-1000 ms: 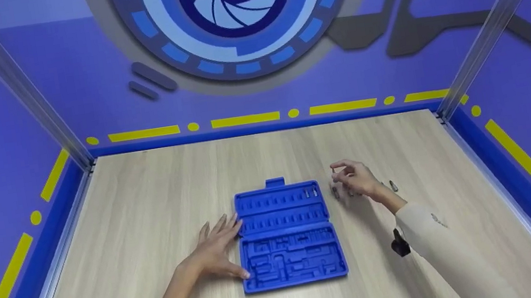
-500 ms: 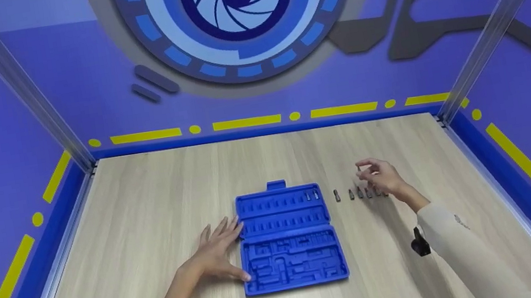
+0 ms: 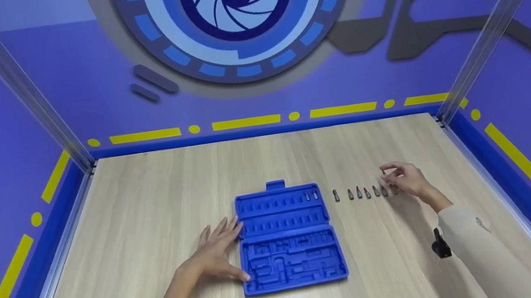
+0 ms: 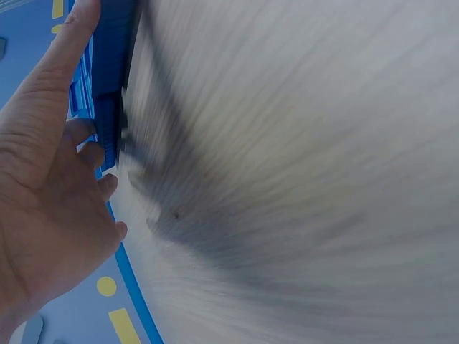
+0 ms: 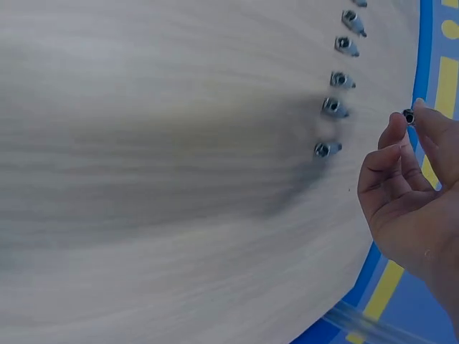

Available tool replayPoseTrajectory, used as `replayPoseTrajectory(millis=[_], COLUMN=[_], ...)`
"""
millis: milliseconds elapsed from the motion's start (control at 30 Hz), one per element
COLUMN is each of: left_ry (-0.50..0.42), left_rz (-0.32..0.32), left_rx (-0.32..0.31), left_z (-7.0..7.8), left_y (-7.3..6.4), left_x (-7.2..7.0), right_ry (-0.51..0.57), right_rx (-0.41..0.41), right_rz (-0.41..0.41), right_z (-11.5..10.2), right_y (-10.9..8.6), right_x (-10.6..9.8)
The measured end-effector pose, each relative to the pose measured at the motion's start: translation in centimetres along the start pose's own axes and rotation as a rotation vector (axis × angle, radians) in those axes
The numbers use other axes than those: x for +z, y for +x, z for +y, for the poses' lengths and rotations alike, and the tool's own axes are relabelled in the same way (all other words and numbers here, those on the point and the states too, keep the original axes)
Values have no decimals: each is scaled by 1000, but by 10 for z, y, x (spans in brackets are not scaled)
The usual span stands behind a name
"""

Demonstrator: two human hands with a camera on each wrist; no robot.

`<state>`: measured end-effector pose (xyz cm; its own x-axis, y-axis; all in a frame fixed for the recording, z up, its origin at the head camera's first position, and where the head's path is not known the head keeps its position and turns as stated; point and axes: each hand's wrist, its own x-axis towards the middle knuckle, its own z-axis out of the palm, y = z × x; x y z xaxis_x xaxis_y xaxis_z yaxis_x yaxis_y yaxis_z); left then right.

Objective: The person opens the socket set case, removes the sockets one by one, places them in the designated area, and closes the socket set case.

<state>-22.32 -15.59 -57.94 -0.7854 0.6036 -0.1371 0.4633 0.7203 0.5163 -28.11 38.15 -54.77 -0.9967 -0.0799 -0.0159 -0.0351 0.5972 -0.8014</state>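
A blue plastic case [image 3: 336, 252] lies open and flat on the table, its moulded slots facing up. Two small metal bit sockets [image 3: 311, 195] sit in its upper right corner. My left hand [image 3: 215, 253] rests along the case's left side with spread fingers, thumb at the lower left corner; the left wrist view shows that thumb against the blue wall [image 4: 111, 57]. Thumb and fingertips of my right hand [image 3: 406, 180] pinch one bit socket [image 5: 409, 116] above the table. Below it, several bit sockets [image 5: 332, 107] stretch in a row to the right of the case.
The wooden table [image 3: 154, 188] is bounded by blue panels [image 3: 48, 119] at the back and sides. Metal posts [image 3: 504, 10] stand at the back corners. The case's latch tab [image 3: 275, 184] sticks out at its far edge.
My right hand has moved right, from beside the case to the right end of the row, still pinching the bit socket. The row has come into view. My left hand has stayed put.
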Motion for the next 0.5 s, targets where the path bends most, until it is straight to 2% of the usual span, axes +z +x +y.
replayPoseTrajectory(millis=[67, 300, 500], left_ry=[-12, -4, 2], left_rz=[-4, -9, 5], left_rx=[-2, -13, -4], left_z=[0, 0, -1], left_y=[0, 0, -1], left_x=[-1, -2, 1], right_ry=[-29, -87, -86], right_rx=[-1, 70, 116], right_rz=[5, -9, -24], right_z=[5, 16, 26], right_y=[-1, -5, -11], right_x=[-3, -13, -13])
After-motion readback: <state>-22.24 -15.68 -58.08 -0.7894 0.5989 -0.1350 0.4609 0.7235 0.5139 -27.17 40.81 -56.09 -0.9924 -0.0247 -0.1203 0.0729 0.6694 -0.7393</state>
